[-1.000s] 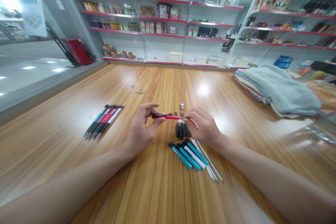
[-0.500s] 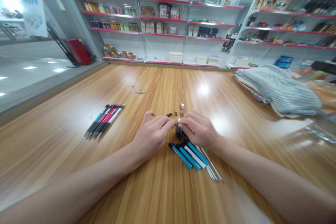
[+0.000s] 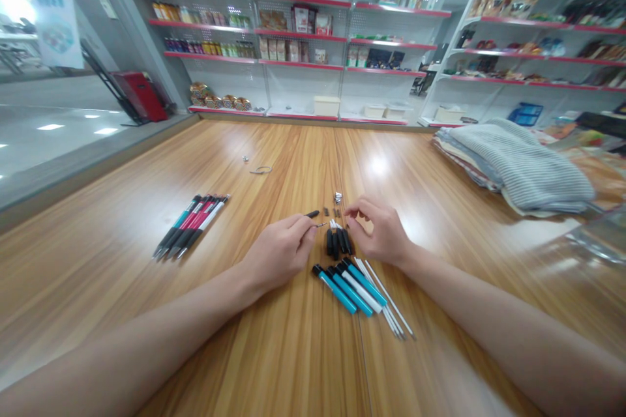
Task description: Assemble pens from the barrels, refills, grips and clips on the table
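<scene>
My left hand [image 3: 284,242] is closed, with a thin pen refill [image 3: 321,225] pinched between thumb and fingers; its narrow tip points right. Just beyond these fingers shows a black pen part [image 3: 313,214]. My right hand [image 3: 377,228] is curled, thumb and index tips close together; anything between them is too small to make out. Between the hands lie black pen grips [image 3: 338,243] and small white pieces [image 3: 334,224]. Nearer me are blue and white pen barrels [image 3: 353,288], beside several loose white refills [image 3: 397,313].
A row of assembled pens [image 3: 190,227] lies to the left. Small springs [image 3: 326,212] and silver tips [image 3: 338,197] are beyond my hands. A wire ring [image 3: 261,170] lies farther back. Folded cloths [image 3: 518,166] are stacked at right; stocked shelves [image 3: 303,32] stand behind the table.
My hands have drawn apart: the right has moved slightly right, away from the refill tip. The black grips between them show more fully now.
</scene>
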The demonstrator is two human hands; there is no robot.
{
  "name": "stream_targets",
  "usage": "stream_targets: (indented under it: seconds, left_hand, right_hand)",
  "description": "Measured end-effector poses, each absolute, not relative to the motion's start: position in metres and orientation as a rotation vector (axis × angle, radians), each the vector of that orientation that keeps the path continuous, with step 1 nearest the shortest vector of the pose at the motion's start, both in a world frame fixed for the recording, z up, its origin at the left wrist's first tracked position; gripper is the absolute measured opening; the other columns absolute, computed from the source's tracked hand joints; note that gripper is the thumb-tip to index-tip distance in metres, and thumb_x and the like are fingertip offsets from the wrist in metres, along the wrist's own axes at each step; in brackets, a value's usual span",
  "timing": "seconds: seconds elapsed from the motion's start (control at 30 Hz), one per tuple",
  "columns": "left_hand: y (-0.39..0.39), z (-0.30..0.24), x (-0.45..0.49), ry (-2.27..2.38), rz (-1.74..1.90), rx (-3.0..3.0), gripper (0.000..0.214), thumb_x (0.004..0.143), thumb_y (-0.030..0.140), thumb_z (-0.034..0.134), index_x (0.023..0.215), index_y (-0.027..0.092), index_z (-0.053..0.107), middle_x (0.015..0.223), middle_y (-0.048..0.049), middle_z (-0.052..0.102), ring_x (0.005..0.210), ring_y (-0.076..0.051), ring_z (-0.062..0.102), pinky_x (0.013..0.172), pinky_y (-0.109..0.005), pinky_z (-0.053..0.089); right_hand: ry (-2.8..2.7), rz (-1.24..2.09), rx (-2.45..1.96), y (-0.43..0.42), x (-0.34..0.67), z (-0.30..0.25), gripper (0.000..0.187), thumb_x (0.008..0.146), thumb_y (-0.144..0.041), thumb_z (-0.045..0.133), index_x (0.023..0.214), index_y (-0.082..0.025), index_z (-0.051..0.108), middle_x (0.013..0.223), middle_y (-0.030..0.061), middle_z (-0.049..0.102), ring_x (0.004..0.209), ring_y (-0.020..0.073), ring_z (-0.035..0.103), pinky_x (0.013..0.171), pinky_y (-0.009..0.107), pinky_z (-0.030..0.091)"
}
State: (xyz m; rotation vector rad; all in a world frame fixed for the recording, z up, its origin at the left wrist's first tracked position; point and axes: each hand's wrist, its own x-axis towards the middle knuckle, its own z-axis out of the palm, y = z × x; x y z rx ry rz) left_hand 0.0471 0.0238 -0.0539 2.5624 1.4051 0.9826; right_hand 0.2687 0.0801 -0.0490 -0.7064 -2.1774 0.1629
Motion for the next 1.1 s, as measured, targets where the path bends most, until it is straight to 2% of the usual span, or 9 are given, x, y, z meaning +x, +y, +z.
stream_targets:
  seconds: [0.23, 0.33, 0.4, 0.67, 0.93, 1.1]
  left_hand:
    - [0.0237, -0.0547, 0.0470, 1.410, 0.932, 2.599, 0.019, 0.094, 0.021, 0.041, 0.083, 0.017, 0.056, 0.078, -0.0048, 0.059, 0.071, -0.016, 0.056, 0.065, -0.029, 0.042]
    - [0.0238, -0.0559, 0.0468, 1.394, 0.951, 2.589, 0.018, 0.093, 0.020, 0.042, 0.088, 0.017, 0.058, 0.080, -0.0055, 0.060, 0.074, -0.017, 0.058, 0.067, -0.029, 0.044]
    - [0.0238, -0.0563, 0.0465, 1.390, 0.951, 2.584, 0.018, 0.093, 0.020, 0.042, 0.093, 0.016, 0.060, 0.082, -0.0061, 0.061, 0.076, -0.017, 0.059, 0.069, -0.030, 0.045]
    - [0.0232, -0.0542, 0.0464, 1.395, 0.950, 2.591, 0.018, 0.091, 0.017, 0.043, 0.092, 0.016, 0.061, 0.081, -0.0060, 0.062, 0.074, -0.017, 0.059, 0.067, -0.029, 0.045]
    - [0.0219, -0.0531, 0.0469, 1.378, 0.964, 2.612, 0.018, 0.090, 0.016, 0.043, 0.091, 0.016, 0.061, 0.079, -0.0057, 0.061, 0.073, -0.016, 0.058, 0.066, -0.029, 0.046]
    - [0.0216, -0.0520, 0.0475, 1.329, 0.960, 2.627, 0.016, 0.090, 0.016, 0.043, 0.086, 0.016, 0.058, 0.076, -0.0042, 0.059, 0.069, -0.015, 0.055, 0.063, -0.028, 0.043]
  right_hand:
    - [-2.393, 0.234, -0.605, 0.0829, 0.2745, -0.0523, 0.011, 0.072, -0.010, 0.053, 0.076, -0.018, 0.060, 0.067, 0.0016, 0.054, 0.067, 0.0160, 0.050, 0.065, 0.029, 0.040]
    - [-2.437, 0.188, -0.652, 0.0824, 0.2758, -0.0519, 0.009, 0.074, -0.013, 0.054, 0.066, -0.018, 0.056, 0.055, -0.0018, 0.048, 0.057, 0.0130, 0.046, 0.061, 0.027, 0.036]
    - [-2.454, 0.128, -0.745, 0.0819, 0.2763, -0.0511, 0.016, 0.076, -0.018, 0.055, 0.060, -0.018, 0.051, 0.052, -0.0028, 0.046, 0.052, 0.0114, 0.044, 0.059, 0.026, 0.034]
    - [-2.518, -0.131, -1.090, 0.0816, 0.2777, -0.0516, 0.028, 0.076, -0.032, 0.059, 0.053, -0.018, 0.052, 0.050, 0.0008, 0.054, 0.049, 0.0132, 0.048, 0.050, 0.026, 0.023]
    - [-2.373, -0.030, -0.893, 0.0786, 0.2774, -0.0503, 0.030, 0.080, -0.028, 0.057, 0.053, -0.018, 0.049, 0.048, -0.0019, 0.049, 0.045, 0.0093, 0.044, 0.049, 0.025, 0.028]
    - [-2.196, -0.035, -0.616, 0.0747, 0.2718, -0.0505, 0.021, 0.086, -0.026, 0.058, 0.066, -0.017, 0.058, 0.056, -0.0019, 0.056, 0.048, 0.0081, 0.046, 0.049, 0.023, 0.033]
